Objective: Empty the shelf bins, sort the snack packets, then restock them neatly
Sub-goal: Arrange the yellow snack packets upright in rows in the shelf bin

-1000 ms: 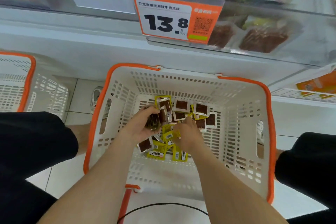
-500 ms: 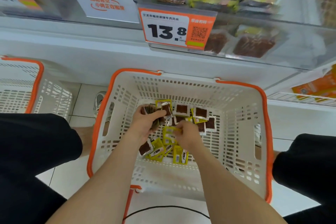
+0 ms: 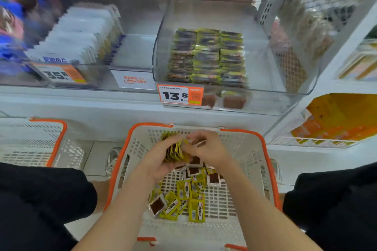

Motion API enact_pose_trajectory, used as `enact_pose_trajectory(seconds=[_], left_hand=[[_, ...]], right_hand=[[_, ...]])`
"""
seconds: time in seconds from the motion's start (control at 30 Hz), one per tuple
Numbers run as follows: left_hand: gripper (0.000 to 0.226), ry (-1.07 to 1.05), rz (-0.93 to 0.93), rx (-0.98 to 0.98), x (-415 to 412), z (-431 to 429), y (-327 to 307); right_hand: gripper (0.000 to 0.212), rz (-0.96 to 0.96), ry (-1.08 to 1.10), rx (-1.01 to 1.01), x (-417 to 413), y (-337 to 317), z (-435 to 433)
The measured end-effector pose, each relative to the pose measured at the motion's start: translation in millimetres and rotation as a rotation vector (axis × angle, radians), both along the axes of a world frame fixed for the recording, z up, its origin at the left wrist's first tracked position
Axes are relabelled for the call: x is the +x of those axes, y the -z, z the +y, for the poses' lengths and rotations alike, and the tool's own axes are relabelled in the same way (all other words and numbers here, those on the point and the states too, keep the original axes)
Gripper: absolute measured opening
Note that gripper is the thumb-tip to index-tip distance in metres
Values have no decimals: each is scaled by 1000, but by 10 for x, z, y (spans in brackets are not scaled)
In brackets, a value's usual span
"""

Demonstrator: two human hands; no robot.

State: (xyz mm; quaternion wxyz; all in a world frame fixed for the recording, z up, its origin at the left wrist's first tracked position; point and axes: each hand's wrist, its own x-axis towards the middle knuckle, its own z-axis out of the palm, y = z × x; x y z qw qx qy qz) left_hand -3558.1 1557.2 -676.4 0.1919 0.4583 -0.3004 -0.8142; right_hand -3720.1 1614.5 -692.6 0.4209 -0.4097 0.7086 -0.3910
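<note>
Over the orange-rimmed basket [image 3: 244,149], left hand [image 3: 161,162] grips a stack of yellow packets [image 3: 175,150] on edge; right hand [image 3: 206,147] pinches a brown-windowed packet [image 3: 201,143]; loose packets [image 3: 184,189] lie inside.

the orange and white price tag [image 3: 180,96] on the front edge of the clear plastic bin [image 3: 271,89] says 13.8 in big black numbers, beside a square code. a blurry orange price tag [image 3: 59,74] on the front edge of the left clear bin [image 3: 95,76] says 35.8. the white sign [image 3: 134,81] between them has orange writing, too blurry to read. labels on the small yellow snack packets [image 3: 184,189] are too small to read.
</note>
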Motion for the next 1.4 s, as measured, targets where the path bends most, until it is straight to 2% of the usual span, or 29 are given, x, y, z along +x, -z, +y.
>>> enact_pose_trajectory(seconds=[0.1, 0.17, 0.23, 0.27, 0.33, 0.43, 0.5, 0.57, 0.7, 0.8, 0.87, 0.9, 0.97, 1.0, 1.03, 1.1, 1.2, 1.33, 1.4], left_hand=[[34, 110, -15, -28, -66, 6, -355], [34, 172, -25, -40, -88, -6, -563], [37, 236, -22, -52, -103, -9, -750], [39, 253, -4, -53, -113, -2, -834], [37, 272, 61, -48, -129, 20, -993], [44, 281, 130, -42, -130, 27, -1210], [48, 245, 181, -90, -149, 30, -1382], [48, 215, 227, -165, -204, 56, -1594], [41, 132, 283, -334, -395, 69, -2027], [28, 8, 339, -396, -582, 14, -2262], [25, -21, 373, -419, -712, -34, -2348], [25, -11, 387, -430, -770, -46, -2389], [34, 39, 403, -412, -864, -69, -2464], [38, 64, 409, -400, -904, -94, -2470], [39, 82, 408, -399, -941, -139, -2455], [43, 93, 389, -424, -1012, -260, -2366], [54, 116, 298, -493, -1059, -364, -2228], [61, 194, 179, -578, -1148, -378, -2125], [59, 277, 128, -638, -1194, -458, -2122]], right_hand=[[10, 59, -256, -17, -114, -527, -27], [28, 110, -404, 44, -197, -831, -21], [52, 259, -457, 39, -249, -1061, 12], [56, 349, -447, 2, -265, -1135, 34], [47, 480, -438, -89, -284, -1298, 85], [31, 472, -448, -213, -314, -1588, 181], [33, 405, -427, -342, -312, -1786, 238], [34, 374, -382, -383, -307, -1970, 272], [30, 551, -211, -458, -322, -2217, 259], [38, 418, -66, -618, -356, -2386, 291], [34, 318, -51, -599, -419, -2497, 277], [41, 309, -34, -557, -458, -2542, 256], [69, 404, 46, -443, -548, -2582, 175], [74, 441, 103, -411, -588, -2587, 124], [72, 429, 151, -401, -629, -2590, 79], [50, 355, 183, -405, -716, -2612, 5], [26, 399, 76, -355, -816, -2624, -83], [13, 522, -67, -332, -915, -2541, -176], [19, 536, -78, -307, -1047, -2556, -222]])
